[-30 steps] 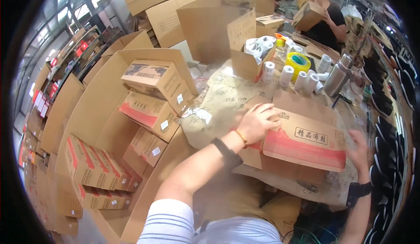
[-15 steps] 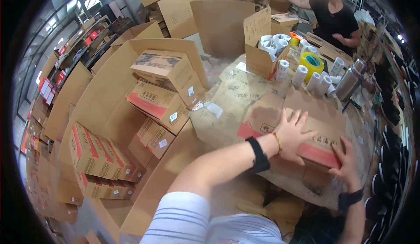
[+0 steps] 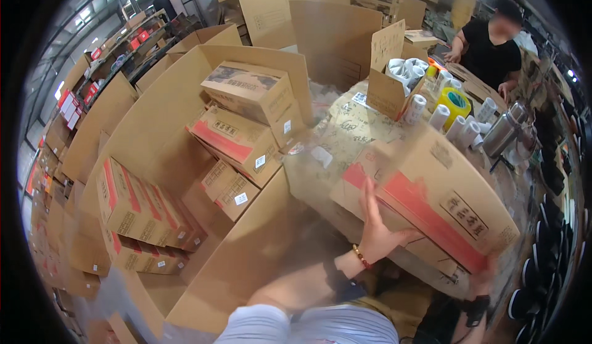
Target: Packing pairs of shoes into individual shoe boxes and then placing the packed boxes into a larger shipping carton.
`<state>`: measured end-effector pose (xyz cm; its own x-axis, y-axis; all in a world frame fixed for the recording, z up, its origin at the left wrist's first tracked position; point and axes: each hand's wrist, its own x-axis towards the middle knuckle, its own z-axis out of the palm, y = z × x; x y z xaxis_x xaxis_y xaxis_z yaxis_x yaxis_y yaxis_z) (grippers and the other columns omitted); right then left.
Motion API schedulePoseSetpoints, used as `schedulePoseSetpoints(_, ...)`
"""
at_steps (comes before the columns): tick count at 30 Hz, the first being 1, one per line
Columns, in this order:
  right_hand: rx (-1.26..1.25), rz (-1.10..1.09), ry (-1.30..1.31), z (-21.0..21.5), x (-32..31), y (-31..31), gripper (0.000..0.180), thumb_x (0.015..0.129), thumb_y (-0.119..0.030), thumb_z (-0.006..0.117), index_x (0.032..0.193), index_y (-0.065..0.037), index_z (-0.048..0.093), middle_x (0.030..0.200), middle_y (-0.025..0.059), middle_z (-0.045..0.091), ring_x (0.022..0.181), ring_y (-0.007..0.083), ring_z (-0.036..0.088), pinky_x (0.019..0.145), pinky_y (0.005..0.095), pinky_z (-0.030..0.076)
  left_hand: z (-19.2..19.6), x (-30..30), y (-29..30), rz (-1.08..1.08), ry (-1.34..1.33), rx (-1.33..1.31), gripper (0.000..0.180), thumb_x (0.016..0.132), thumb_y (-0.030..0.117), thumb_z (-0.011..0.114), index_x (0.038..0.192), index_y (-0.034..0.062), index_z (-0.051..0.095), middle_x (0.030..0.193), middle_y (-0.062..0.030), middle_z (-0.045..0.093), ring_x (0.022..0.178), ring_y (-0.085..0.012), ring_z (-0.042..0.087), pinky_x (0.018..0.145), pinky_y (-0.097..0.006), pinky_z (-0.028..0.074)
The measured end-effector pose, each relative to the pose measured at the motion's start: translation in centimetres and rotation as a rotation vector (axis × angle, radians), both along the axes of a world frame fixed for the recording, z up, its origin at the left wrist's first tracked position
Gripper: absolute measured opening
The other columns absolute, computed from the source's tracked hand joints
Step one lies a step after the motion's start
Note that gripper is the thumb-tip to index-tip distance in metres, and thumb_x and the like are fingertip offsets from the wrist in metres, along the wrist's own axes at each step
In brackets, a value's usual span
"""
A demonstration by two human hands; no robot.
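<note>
A brown cardboard box (image 3: 456, 196) with a red band sits tilted over the right part of the worktable, its printed broad face toward me. My left hand (image 3: 381, 238) lies against the box's near left side, fingers stretched and spread, thumb apart. At the box's lower right corner is my right hand (image 3: 484, 279); it touches the corner, but its fingers are smeared and partly hidden. Brown paper (image 3: 345, 122) with dark marks covers the table beneath and beyond the box.
Left of the table, a large open carton (image 3: 142, 134) holds several smaller printed boxes (image 3: 237, 137). Behind my box stand white rolls (image 3: 439, 117), yellow tape (image 3: 454, 102), a metal flask (image 3: 504, 128) and an open small carton (image 3: 387, 91). A co-worker (image 3: 491, 51) is at the far right.
The box has tipped up and turned, its printed face now larger. My left hand has slid from its top to the near side; my right hand has moved down to its lower corner.
</note>
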<state>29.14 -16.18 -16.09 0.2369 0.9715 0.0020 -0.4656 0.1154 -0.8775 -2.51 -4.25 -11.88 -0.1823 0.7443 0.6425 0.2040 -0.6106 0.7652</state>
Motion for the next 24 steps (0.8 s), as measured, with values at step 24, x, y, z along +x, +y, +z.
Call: schedulePoseSetpoints(24,-0.072,-0.124,-1.300,1.1,-6.4,1.1,0.027,0.081,-0.008,0.059,0.107,0.001,0.061,0.122,0.0141,0.050,0.113,0.0292,0.051,0.095,0.0353,0.041,2.2,-37.2,18.5,0.074,-0.899,-0.409,0.050,0.083,0.030,0.057,0.123,0.0014,0.050,0.118,-0.0149,0.057,0.113,-0.0286,0.051,0.097,-0.045,0.039)
